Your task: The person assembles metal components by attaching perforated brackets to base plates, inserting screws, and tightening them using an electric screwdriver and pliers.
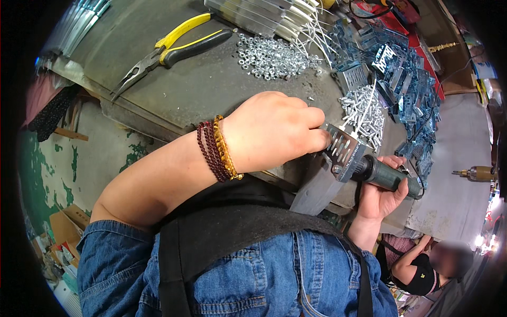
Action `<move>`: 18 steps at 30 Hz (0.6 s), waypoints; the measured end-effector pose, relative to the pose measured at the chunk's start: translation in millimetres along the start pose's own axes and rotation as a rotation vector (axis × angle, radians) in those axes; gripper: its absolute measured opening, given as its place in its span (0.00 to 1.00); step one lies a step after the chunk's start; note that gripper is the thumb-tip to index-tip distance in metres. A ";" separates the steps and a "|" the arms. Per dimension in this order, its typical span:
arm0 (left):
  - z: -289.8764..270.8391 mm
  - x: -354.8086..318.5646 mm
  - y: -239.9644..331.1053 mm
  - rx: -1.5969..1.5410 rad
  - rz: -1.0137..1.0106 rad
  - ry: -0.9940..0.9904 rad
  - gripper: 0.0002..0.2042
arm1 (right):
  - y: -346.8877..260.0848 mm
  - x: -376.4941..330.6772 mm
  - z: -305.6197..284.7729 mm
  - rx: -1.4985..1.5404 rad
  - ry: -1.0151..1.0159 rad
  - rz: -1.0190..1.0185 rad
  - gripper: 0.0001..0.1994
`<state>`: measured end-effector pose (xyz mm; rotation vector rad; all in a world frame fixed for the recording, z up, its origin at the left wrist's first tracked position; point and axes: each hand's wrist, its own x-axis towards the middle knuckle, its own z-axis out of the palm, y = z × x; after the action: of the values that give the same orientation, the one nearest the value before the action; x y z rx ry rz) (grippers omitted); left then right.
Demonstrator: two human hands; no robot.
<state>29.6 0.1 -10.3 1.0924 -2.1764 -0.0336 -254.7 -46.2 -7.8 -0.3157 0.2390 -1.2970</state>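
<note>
Denim trousers (pixel 248 274) and a black apron strap (pixel 174 264) fill the near part of my view. Just above them I see my left hand (pixel 277 132) with bead bracelets (pixel 217 150) on the wrist. Its fingers are curled and pinch the near edge of a perforated metal bracket (pixel 344 150), pressing it against the edge of the grey worktable (pixel 174 90). My right hand (pixel 381 193) is on the right, a little nearer to me, and it is closed around a dark green power driver (pixel 388 177). The front end of the driver touches the bracket from the right side, so the bracket sits between both hands.

I see no real container on the table; the small parts lie in loose heaps. Just behind the bracket is a pile of silver screws (pixel 364 111). Farther and to the left is a heap of small nuts (pixel 272 55). At the far right, many blue-tinted metal brackets (pixel 406 79) lie in a big pile. At the far left of the table lie long-nose pliers (pixel 169 53) with yellow and black handles. Beyond the nuts, flat metal parts with white wires (pixel 280 18) are stacked. Low on the right, another person (pixel 422 269) is sitting, partly visible.
</note>
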 end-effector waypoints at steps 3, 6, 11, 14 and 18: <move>-0.4 -0.4 2.1 0.007 -0.021 -0.012 0.05 | -0.1 0.1 0.2 -0.003 0.006 -0.002 0.25; -3.2 -0.9 4.4 0.001 -0.041 -0.053 0.05 | -0.4 -0.5 0.4 -0.001 0.010 0.000 0.25; -1.5 -0.6 2.1 -0.011 -0.022 -0.044 0.06 | -0.5 -0.1 0.5 0.007 0.015 0.002 0.25; -0.4 0.3 1.7 -0.003 -0.009 -0.002 0.05 | 0.4 -0.6 0.6 0.008 0.016 0.001 0.25; 2.3 0.8 1.5 0.004 0.004 0.078 0.05 | -0.1 -1.5 0.9 0.016 0.005 0.004 0.25</move>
<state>26.9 -0.1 -11.1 1.0741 -2.1099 0.0144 -254.9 -44.8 -6.9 -0.2986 0.2333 -1.2947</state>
